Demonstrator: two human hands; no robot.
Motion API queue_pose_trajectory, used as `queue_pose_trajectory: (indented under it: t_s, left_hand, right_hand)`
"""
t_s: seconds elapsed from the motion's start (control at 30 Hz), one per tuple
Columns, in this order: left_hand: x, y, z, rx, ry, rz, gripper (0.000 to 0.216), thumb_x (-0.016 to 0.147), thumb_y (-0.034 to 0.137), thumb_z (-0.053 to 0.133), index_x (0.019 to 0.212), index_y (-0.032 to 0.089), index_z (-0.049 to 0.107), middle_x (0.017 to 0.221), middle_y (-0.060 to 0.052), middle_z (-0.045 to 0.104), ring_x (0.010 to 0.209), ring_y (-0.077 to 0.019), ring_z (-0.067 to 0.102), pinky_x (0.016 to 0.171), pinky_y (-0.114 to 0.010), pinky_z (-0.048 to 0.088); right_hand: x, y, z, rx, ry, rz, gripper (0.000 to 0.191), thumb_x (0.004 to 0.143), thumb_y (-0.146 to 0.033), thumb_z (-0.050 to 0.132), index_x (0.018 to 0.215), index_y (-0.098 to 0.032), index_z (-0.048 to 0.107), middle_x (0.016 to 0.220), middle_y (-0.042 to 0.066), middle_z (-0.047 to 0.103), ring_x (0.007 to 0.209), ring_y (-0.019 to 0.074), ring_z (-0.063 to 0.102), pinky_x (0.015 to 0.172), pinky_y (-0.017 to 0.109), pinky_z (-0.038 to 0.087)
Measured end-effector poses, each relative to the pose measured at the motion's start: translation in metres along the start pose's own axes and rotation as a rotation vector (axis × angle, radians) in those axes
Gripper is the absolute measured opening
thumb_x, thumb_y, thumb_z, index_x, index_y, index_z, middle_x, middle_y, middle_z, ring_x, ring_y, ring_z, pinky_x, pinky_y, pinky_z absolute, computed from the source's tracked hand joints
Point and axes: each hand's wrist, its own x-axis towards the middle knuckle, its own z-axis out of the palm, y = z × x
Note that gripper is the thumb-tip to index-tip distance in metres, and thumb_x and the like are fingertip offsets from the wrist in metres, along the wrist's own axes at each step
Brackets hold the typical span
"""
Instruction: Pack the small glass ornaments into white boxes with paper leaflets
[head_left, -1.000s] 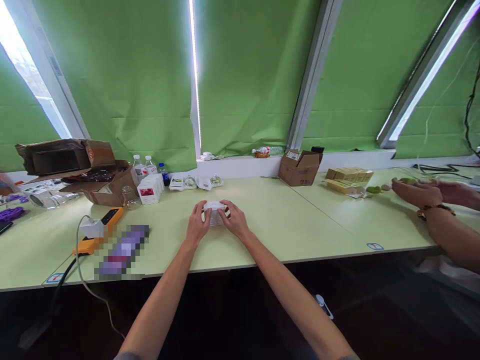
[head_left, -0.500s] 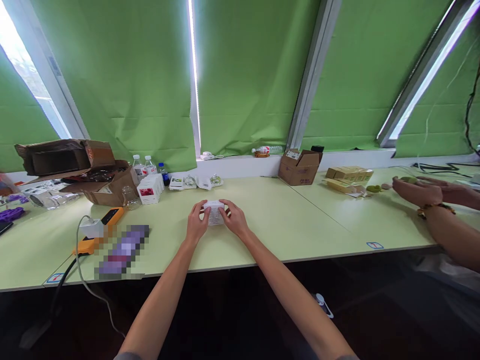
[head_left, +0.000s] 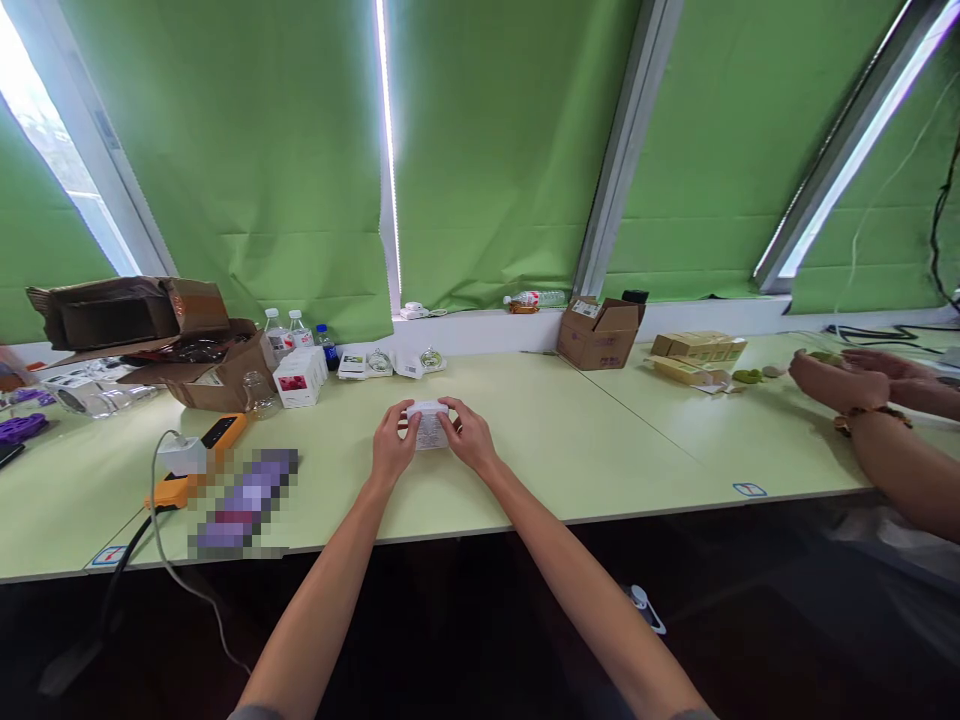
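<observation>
A small white box [head_left: 429,421] stands on the pale green table [head_left: 570,450] in front of me. My left hand [head_left: 394,447] grips its left side with curled fingers. My right hand [head_left: 468,439] holds the right side, fingers wrapped over the top edge. Both forearms reach straight out from the bottom of the view.
An orange power strip [head_left: 196,458] with a white plug lies to the left beside a blurred purple object [head_left: 244,502]. Open cardboard boxes [head_left: 187,355], water bottles [head_left: 289,332] and small white packs [head_left: 300,378] stand behind. Another person's hands [head_left: 862,380] work at the right near yellow boxes [head_left: 697,350].
My hands have barely shifted on the small white box, which sits slightly more upright. The other person's hands at the right have moved a little.
</observation>
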Motion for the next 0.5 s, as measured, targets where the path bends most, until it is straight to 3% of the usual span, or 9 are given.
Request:
queue_pose_trajectory:
  t_s: [0.5]
  left_hand:
    - [0.0005,-0.0002,-0.0003,-0.041,0.016,-0.012,0.03,0.091,0.043,0.052,0.113,0.023,0.059,0.113,-0.007,0.064,0.091,-0.017,0.065,0.072,-0.031,0.058]
  right_hand:
    - [-0.0002,-0.0009,-0.0001,0.0,0.018,-0.009,0.032,0.096,-0.04,0.041,0.12,-0.025,0.055,0.1,0.001,0.069,0.054,0.0116,0.056,0.06,0.026,0.045]
